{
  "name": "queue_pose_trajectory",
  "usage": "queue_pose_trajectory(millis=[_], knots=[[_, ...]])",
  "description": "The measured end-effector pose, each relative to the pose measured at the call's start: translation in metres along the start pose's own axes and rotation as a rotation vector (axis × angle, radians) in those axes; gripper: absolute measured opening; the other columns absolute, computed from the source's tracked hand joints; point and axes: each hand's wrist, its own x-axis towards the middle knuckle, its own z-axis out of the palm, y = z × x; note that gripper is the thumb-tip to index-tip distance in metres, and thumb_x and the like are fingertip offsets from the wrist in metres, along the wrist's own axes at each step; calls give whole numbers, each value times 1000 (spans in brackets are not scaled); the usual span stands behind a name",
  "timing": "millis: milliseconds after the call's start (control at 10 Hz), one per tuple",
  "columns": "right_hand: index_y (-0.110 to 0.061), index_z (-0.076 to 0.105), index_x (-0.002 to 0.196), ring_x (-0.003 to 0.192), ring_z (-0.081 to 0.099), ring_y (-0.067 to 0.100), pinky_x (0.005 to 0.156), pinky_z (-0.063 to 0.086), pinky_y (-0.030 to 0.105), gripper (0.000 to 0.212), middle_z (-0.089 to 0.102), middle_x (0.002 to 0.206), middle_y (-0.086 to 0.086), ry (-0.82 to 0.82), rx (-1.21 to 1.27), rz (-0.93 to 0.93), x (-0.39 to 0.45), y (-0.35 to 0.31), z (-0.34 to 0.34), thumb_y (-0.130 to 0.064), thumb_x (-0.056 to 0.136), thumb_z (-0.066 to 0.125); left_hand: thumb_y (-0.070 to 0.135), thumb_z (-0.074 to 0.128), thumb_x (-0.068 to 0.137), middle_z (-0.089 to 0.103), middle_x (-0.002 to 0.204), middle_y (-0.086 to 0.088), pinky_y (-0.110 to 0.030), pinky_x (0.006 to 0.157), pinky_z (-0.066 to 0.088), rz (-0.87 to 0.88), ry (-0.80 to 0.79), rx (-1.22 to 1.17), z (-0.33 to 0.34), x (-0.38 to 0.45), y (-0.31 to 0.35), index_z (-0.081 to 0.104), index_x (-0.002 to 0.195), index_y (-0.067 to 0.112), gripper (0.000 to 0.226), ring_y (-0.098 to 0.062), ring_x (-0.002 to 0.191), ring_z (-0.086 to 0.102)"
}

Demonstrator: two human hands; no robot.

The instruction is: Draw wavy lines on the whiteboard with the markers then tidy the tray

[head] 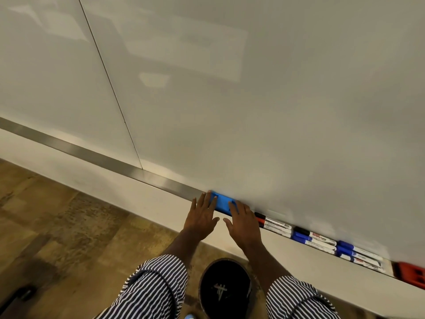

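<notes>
Both hands lie flat with straight fingers, gripping nothing: the left hand (202, 215) touches the left end of the blue eraser (222, 201), the right hand (242, 223) covers its right end. Forearms reach forward from rolled striped sleeves (153, 288), palms down, thumbs pointing toward each other. Eraser sits in the tray (161, 180) at the foot of the whiteboard (253, 100). Markers (319, 242) lie in pairs along the tray to the right, then a red eraser (411, 273).
</notes>
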Motion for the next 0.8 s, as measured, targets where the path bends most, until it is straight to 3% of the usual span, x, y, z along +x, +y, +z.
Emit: queue_pose_trajectory(millis=[400, 500, 600, 800], knots=[[-14, 39, 152, 141, 43, 31, 116, 36, 43, 68, 46, 152, 11, 75, -25, 42, -32, 3, -2, -56, 99, 49, 53, 29, 105, -23, 165, -9, -49, 124, -5, 29, -31, 65, 3, -24, 10, -13, 158, 16, 77, -29, 153, -17], [-15, 34, 155, 146, 36, 31, 119, 30, 43, 69, 40, 157, 10, 60, -11, 38, -40, 4, -7, -57, 101, 44, 54, 27, 105, -24, 164, -9, -49, 124, -6, 32, -20, 86, 0, -31, 14, -15, 157, 16, 77, -29, 152, -19], [-15, 36, 154, 143, 40, 31, 118, 33, 43, 69, 43, 155, 10, 86, -23, 38, -52, 6, -14, -57, 101, 45, 53, 27, 106, -25, 164, -9, -48, 124, -7, 23, -13, 89, -8, -39, 21, -16, 157, 16, 77, -29, 152, -20], [-14, 46, 148, 135, 49, 30, 113, 39, 43, 69, 52, 146, 8, 221, 1, 15, -80, 30, -25, -60, 97, 49, 49, 31, 106, -21, 165, -10, -49, 125, -6, 58, 69, 89, -27, -61, 51, -13, 158, 15, 76, -29, 153, -18]])
